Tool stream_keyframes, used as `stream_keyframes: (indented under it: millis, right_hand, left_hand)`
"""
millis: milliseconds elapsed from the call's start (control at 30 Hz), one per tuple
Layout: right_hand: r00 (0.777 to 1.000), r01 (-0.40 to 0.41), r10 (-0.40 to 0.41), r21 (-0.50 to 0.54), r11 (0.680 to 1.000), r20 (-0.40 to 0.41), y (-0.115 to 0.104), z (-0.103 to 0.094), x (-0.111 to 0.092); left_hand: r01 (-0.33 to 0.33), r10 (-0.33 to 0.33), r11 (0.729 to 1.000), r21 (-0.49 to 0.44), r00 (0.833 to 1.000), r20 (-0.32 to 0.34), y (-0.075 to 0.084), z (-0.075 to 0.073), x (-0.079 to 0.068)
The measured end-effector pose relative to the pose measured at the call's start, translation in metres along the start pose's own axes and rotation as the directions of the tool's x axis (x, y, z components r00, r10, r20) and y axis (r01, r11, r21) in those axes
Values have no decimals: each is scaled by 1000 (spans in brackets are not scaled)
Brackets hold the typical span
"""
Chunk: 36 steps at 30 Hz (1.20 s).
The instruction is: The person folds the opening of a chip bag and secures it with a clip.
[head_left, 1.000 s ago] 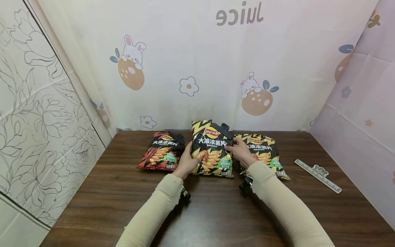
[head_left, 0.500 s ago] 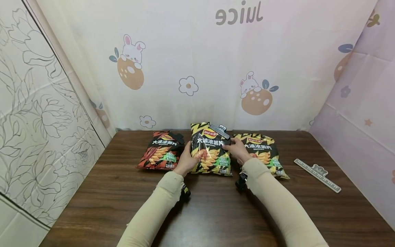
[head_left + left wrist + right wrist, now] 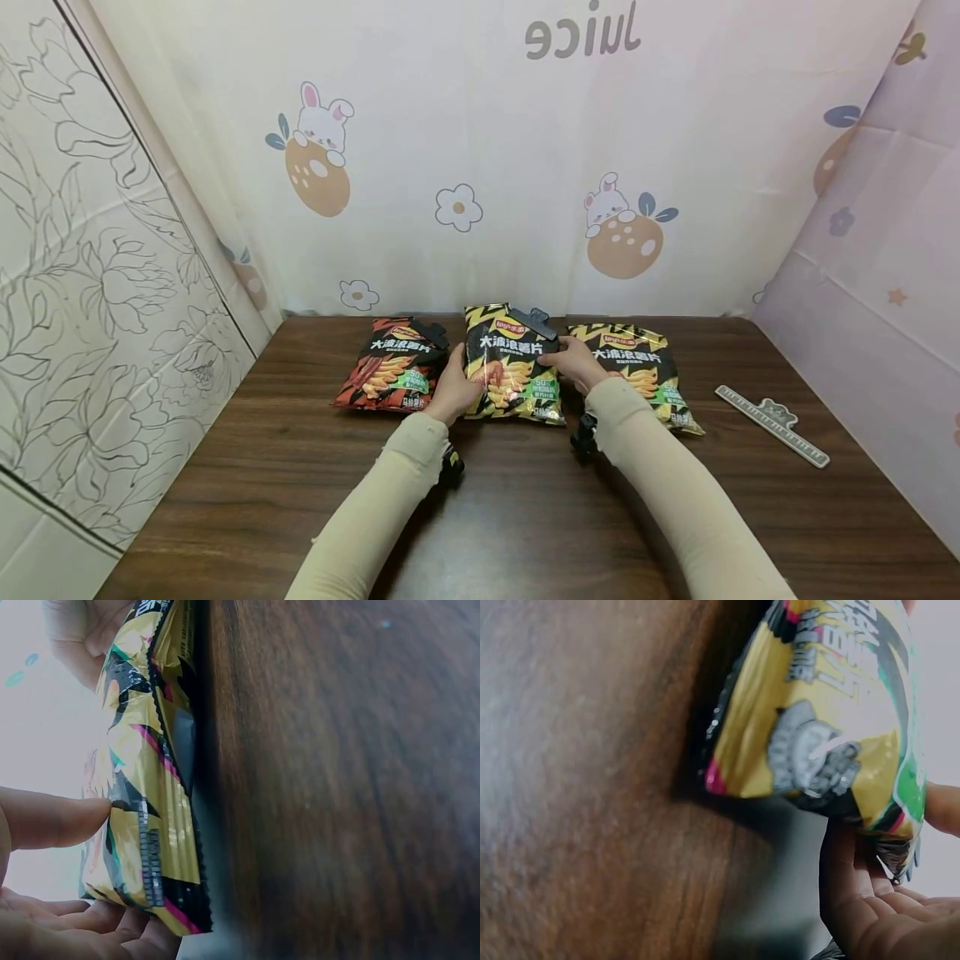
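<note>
Between both hands is a yellow-and-black bag of potato chips [image 3: 513, 375], leaning back at the middle of the table's far side. A dark bag clip [image 3: 534, 323] sits across its top right corner. My left hand [image 3: 452, 390] grips the bag's left side, thumb on the front and fingers under and behind it, as the left wrist view shows on the chip bag [image 3: 135, 772]. My right hand [image 3: 579, 365] pinches the right edge; in the right wrist view the thumb lies on the front of the chip bag [image 3: 840, 727] and the fingers are behind it.
A red chip bag [image 3: 390, 375] with a dark clip [image 3: 432, 335] lies to the left. Another yellow-and-black chip bag [image 3: 637, 362] lies to the right, partly behind the right hand. A pale ruler-shaped clip [image 3: 774, 425] rests on the wooden table [image 3: 517, 517]. A printed curtain [image 3: 465, 125] hangs behind.
The middle chip bag's top has come down a little and its bottom edge has shifted slightly away from me. Both hands keep their hold and move with it.
</note>
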State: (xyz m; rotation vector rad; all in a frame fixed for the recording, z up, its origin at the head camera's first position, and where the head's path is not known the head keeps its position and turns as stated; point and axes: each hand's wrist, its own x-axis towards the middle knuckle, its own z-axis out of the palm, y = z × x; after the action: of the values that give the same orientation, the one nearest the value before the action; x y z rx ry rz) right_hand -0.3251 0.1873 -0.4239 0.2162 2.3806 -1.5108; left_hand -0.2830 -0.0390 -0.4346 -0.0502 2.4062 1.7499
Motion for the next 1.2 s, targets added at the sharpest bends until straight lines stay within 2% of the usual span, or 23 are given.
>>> stream_keyframes:
  millis: [233, 500, 767, 1000, 1200]
  right_hand:
    - [1000, 10, -10, -19, 1000, -14, 0, 2, 0]
    - [999, 26, -27, -56, 998, -21, 1, 4, 0]
    - [1000, 18, -19, -81, 997, -18, 2, 4, 2]
    - [1000, 13, -14, -100, 995, -18, 4, 6, 4]
    - [1000, 15, -17, -99, 995, -19, 2, 6, 1]
  left_hand:
    - [-17, 18, 999, 39, 999, -28, -2, 2, 2]
    - [-20, 22, 999, 50, 999, -26, -3, 3, 3]
    - [5, -4, 997, 79, 1000, -11, -3, 1, 4]
    - [69, -71, 995, 75, 997, 31, -2, 1, 3]
    - [71, -74, 995, 68, 996, 44, -2, 0, 4]
